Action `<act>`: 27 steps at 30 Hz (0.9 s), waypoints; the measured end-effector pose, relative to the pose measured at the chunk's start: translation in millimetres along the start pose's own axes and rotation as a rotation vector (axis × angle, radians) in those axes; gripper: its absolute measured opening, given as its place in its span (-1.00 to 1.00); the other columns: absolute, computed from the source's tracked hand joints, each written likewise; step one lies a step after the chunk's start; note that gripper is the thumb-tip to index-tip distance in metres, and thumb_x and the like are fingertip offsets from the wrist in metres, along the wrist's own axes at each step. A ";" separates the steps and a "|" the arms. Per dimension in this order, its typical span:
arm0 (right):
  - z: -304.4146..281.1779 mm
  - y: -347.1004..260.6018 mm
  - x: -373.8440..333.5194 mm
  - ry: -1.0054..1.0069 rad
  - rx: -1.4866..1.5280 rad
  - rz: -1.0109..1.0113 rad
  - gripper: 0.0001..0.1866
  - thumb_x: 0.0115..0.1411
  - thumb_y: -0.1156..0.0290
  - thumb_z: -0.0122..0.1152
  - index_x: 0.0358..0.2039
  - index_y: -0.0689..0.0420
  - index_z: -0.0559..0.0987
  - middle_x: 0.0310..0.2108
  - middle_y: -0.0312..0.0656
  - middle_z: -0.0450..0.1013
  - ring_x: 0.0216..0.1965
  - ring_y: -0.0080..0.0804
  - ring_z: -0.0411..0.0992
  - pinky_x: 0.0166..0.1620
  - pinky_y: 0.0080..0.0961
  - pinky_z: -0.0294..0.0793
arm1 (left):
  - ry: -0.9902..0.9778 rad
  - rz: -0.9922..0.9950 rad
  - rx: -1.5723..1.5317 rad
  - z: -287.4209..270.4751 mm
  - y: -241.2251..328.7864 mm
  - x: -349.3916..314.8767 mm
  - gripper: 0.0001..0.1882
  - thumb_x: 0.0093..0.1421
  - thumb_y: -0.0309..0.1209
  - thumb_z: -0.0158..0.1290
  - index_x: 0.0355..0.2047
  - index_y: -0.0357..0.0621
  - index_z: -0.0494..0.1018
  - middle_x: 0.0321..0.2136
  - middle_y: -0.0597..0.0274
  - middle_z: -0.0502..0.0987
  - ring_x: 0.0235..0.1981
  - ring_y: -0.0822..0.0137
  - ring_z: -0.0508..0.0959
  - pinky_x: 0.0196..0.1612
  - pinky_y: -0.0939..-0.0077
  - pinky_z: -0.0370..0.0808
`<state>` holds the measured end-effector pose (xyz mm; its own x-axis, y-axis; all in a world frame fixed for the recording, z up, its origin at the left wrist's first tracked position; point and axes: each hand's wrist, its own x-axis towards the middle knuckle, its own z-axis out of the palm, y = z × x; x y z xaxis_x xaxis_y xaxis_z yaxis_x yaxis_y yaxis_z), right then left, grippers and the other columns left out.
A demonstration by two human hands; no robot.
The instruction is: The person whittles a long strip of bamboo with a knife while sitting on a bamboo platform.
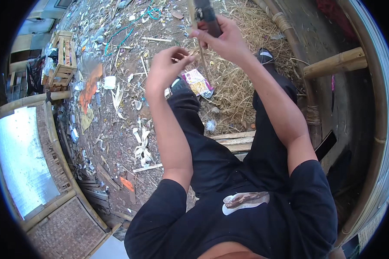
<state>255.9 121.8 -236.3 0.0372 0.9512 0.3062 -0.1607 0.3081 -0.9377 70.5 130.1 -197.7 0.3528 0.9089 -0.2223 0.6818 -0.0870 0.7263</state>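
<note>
Near the top edge, my right hand is closed around the brown handle of a dark tool. The upper part of that tool is cut off by the picture's edge, so its kind is unclear. A thin pale strip, like split bamboo, runs down beside the tool, past my right thumb and fingertips. My left hand is raised to the left of the strip. Its fingers are curled, with thumb and forefinger tips close together near the strip. Whatever they pinch is too small to make out.
Dry straw and litter cover the ground, with a colourful wrapper by my left shoe. A wooden crate stands at far left, above a bamboo-framed woven panel. On the right are a bamboo rail and a dark phone-like slab.
</note>
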 end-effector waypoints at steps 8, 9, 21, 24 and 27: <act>24.8 9.1 -15.9 -0.145 -0.201 0.100 -0.74 0.05 0.34 0.35 -0.34 0.21 0.50 -0.58 -0.34 0.46 -0.54 -0.65 0.45 -0.46 -0.65 0.45 | 0.787 0.598 -0.479 -66.8 82.9 -61.2 -0.45 0.27 -0.06 -0.13 -0.02 -0.37 0.25 -0.17 -0.16 0.44 -0.17 0.06 0.53 -0.06 0.26 0.47; 27.6 7.8 -18.4 -0.186 -0.200 0.137 -0.74 0.04 0.33 0.36 -0.34 0.20 0.51 -0.58 -0.34 0.46 -0.54 -0.65 0.45 -0.47 -0.64 0.44 | 0.854 0.728 -0.460 -74.2 97.7 -68.7 -0.39 0.25 0.01 -0.14 0.00 -0.37 0.21 -0.14 -0.24 0.41 -0.12 -0.03 0.50 -0.03 0.16 0.46; 23.8 6.7 -39.9 -0.351 -0.106 0.312 -0.70 -0.04 0.40 0.42 -0.37 0.25 0.50 -0.52 -0.30 0.49 -0.63 -0.64 0.45 -0.55 -0.66 0.48 | 0.838 0.898 -0.561 -113.1 164.9 -131.1 -0.50 0.24 0.05 -0.12 -0.34 -0.22 0.34 -0.61 0.23 0.35 -0.62 0.30 0.38 -0.38 0.40 0.37; 8.9 5.8 -41.4 -0.332 -0.274 0.271 -0.66 0.01 0.25 0.38 -0.33 0.22 0.53 -0.50 -0.28 0.50 -0.68 -0.66 0.36 -0.61 -0.65 0.36 | 0.782 1.000 -0.637 -106.4 173.7 -145.1 -0.54 0.31 -0.02 -0.20 -0.58 -0.09 0.28 -0.72 0.39 0.13 -0.70 0.46 0.11 -0.57 0.55 0.10; -4.5 -9.9 -52.4 -0.250 -0.324 0.343 -0.62 0.11 0.09 0.25 -0.33 0.19 0.55 -0.56 -0.32 0.49 -0.70 -0.67 0.29 -0.62 -0.65 0.24 | 0.776 1.037 -0.650 -100.8 179.6 -164.5 -0.54 0.34 -0.07 -0.23 -0.64 -0.04 0.24 -0.72 0.42 0.01 -0.71 0.50 0.01 -0.64 0.55 -0.02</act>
<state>259.9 69.0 -243.9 -0.2066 0.9778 -0.0338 0.1922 0.0067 -0.9813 70.3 6.0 34.9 -0.0756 0.5591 0.8256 -0.1398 -0.8258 0.5464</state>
